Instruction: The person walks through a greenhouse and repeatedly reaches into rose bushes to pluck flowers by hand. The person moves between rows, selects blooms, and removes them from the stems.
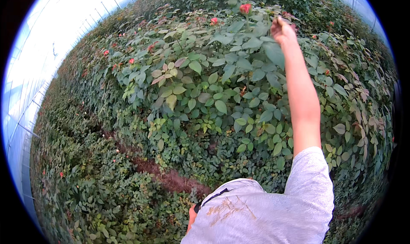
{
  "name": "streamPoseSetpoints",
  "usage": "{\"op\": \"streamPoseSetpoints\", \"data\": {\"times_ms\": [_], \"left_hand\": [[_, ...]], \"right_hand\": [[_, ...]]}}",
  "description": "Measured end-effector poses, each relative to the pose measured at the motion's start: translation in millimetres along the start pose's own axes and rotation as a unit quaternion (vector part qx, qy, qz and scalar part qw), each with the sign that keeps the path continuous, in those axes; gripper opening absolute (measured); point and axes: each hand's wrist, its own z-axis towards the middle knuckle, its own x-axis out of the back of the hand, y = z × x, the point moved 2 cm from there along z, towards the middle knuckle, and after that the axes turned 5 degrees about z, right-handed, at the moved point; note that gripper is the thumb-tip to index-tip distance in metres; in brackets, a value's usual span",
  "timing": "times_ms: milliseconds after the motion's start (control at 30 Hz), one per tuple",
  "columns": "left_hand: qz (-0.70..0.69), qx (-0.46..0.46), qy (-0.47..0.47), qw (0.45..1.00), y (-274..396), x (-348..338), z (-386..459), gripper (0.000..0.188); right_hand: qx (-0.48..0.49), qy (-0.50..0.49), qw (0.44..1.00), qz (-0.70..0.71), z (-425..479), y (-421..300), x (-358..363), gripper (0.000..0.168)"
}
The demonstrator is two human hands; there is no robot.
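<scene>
My right hand (283, 30) reaches out at the end of a stretched bare arm, over the top of a tall rose bush (221, 71). Its fingers are curled close together among the upper shoots, beside dark reddish leaves (290, 16). Blur hides whether a stem is between the fingertips. Left of the hand, a red-pink rose bloom (245, 9) stands on an upright stem, and a smaller rose bloom (214, 21) is further left. My left hand is out of view; only a strip of skin shows beside the grey shirt (272, 212), near a black item (197, 207).
Dense rose foliage (192, 93) rises close in front. A narrow brownish-red path (169, 176) runs between this row and a lower row of bushes (105, 196) at left. Pale greenhouse sheeting (28, 84) with thin posts lines the left side. Dried plant bits (230, 208) cling to the shirt.
</scene>
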Motion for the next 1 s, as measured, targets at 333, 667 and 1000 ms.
{"op": "streamPoseSetpoints", "data": {"times_ms": [333, 667, 1000], "left_hand": [[0.018, -0.017, 0.043, 0.999, 49.2, 7.1, -18.5, 0.043], [-0.151, 0.064, 0.108, 0.981, 31.6, -20.6, -36.3, 0.027], [-0.2, 0.177, 0.07, 0.961, 68.6, 14.7, -66.6, 0.02]], "right_hand": [[0.38, -0.336, 0.791, -0.342, -215.4, 19.2, -196.0, 0.018], [0.01, -0.378, 0.108, -0.92, -49.0, 141.3, -73.0, 0.046], [0.155, -0.493, 0.663, -0.542, -194.0, 114.7, -165.9, 0.025]]}}
